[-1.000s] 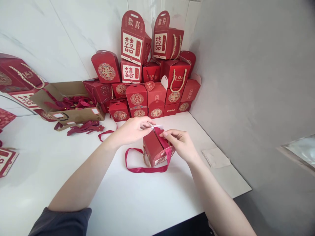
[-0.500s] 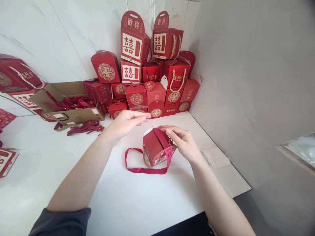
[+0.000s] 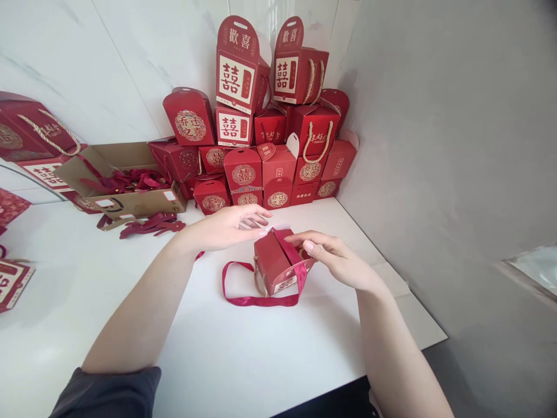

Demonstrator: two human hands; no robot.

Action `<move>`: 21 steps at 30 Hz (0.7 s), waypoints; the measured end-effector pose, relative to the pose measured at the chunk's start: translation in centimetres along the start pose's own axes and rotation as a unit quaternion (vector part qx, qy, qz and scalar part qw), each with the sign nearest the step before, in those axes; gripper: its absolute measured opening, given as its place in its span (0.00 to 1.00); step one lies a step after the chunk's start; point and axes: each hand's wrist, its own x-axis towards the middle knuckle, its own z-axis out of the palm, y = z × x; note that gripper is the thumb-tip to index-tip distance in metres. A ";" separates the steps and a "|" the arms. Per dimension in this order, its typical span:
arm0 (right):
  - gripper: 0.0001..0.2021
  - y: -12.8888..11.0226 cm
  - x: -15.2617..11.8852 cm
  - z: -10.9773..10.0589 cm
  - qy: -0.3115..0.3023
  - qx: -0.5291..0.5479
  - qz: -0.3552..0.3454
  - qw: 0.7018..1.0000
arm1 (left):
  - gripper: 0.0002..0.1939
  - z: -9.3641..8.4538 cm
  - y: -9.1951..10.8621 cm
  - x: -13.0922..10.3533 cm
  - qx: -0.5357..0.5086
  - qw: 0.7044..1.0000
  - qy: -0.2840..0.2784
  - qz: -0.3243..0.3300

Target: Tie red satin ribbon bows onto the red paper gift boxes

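Observation:
A small red gift box (image 3: 272,261) stands on the white table (image 3: 209,360), with twisted cord handles at its sides. A crimson ribbon (image 3: 261,302) runs across its top and loops over the table at its left and front. My left hand (image 3: 235,225) is at the far left edge of the box, fingers apart, its thumb near the white flap. On the right side, my right hand (image 3: 326,249) has its fingers apart, fingertips beside the ribbon on the box top; neither hand visibly grips anything.
Red gift boxes (image 3: 243,168) are stacked against the wall. An open cardboard box (image 3: 143,204) holds crimson ribbons, with more ribbons (image 3: 152,225) before it. Further red boxes (image 3: 39,133) stand at the left. A grey wall (image 3: 435,145) rises on the right.
My left hand has come down and closer to the back of the gift box. My right hand has shifted slightly right, its fingers less flat over the box.

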 end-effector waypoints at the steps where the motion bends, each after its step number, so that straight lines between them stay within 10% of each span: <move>1: 0.17 0.0 -0.1 -0.1 -0.017 -0.005 -0.005 1.000 | 0.23 0.1 0.0 0.0 0.004 1.000 -0.010 0.004; 21: 0.15 0.2 0.4 0.7 0.014 0.004 -0.049 0.999 | 0.26 0.3 0.5 -0.3 0.001 0.999 -0.040 0.037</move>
